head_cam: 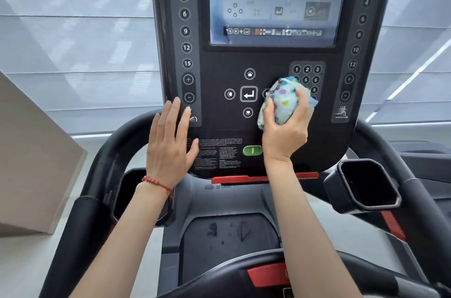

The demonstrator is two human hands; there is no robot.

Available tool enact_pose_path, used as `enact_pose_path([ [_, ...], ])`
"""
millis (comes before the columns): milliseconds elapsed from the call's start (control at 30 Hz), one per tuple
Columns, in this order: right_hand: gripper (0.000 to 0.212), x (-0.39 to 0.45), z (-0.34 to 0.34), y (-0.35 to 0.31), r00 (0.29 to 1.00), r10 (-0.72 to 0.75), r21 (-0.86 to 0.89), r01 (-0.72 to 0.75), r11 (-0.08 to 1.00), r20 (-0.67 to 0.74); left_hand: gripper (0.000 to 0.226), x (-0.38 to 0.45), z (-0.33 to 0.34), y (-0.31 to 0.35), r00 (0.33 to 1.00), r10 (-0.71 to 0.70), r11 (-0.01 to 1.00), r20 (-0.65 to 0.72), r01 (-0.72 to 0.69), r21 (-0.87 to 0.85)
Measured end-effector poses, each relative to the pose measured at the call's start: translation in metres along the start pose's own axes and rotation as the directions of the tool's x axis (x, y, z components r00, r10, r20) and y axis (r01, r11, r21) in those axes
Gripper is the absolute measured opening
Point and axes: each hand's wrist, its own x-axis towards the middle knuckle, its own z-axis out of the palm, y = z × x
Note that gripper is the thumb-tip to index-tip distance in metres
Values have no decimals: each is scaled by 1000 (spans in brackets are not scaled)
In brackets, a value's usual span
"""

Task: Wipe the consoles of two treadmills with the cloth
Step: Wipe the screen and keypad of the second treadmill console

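A black treadmill console (219, 60) fills the middle of the view, with a lit screen (275, 2) on top and button columns down both sides. My right hand (285, 131) grips a bunched light-blue patterned cloth (284, 100) and presses it on the console just left of the number keypad (307, 78), covering part of it. My left hand (170, 141) lies flat with fingers apart on the console's lower left edge, holding nothing. A green start button (252, 150) shows beside my right wrist.
Black handlebars (107, 168) curve round both sides of the console. Cup holders sit at the left (131, 190) and right (368, 185). A red safety strip (244, 179) runs under the console. A beige wall corner (29, 158) stands left; window blinds are behind.
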Motion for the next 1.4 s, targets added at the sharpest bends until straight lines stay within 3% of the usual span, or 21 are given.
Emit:
enact_pose_path([
  [167,41,-43,12,-18,957,-254,-16,258,966,138,54,-2,2,-2,1000,15,1000,-7,-15,6],
  [300,43,-75,18,-32,845,-478,34,485,874,241,53,-6,5,-4,999,27,1000,-32,-27,-3],
  [467,41,-70,15,-25,780,-582,73,582,810,230,50,-10,5,0,999,26,1000,-39,-26,-3],
  [800,45,-20,-16,36,879,-430,-87,454,887,206,51,4,9,34,998,25,1000,-63,-24,13],
  [967,47,20,-54,103,987,-97,-130,113,985,130,49,16,17,57,997,38,999,-69,-39,-9],
  [1067,52,38,-72,127,992,76,-98,-66,993,99,50,24,20,68,997,39,999,-61,-40,-16],
  [1233,54,32,-66,106,971,236,26,-237,971,43,51,33,26,79,997,16,1000,-77,-18,-23],
  [1300,53,28,-62,97,968,246,65,-248,966,44,51,34,28,82,997,13,1000,-80,-15,-22],
  [1400,45,19,-44,75,993,11,43,-16,999,122,50,36,32,84,997,7,1000,-78,-7,-6],
])
